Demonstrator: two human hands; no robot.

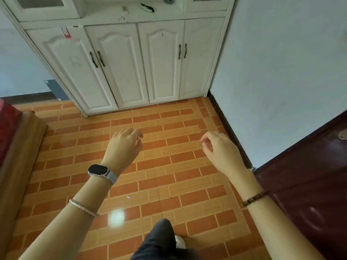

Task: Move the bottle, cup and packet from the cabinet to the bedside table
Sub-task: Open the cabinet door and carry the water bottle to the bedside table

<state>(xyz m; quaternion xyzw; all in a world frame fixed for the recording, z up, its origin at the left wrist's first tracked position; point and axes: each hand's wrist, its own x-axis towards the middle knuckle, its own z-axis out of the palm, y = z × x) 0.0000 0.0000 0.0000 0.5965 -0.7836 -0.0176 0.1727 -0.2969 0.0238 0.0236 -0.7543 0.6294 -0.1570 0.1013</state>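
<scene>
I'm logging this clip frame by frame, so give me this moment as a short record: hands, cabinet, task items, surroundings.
left hand: empty, fingers loosely curled, above the floor; watch on the wrist
right hand: empty, fingers loosely curled; beaded bracelet on the forearm
cabinet: white, straight ahead; four lower doors closed
shelf: small blurred things; task items cannot be made out
floor: orange brick-pattern tiles
door: dark red, at the right
</scene>
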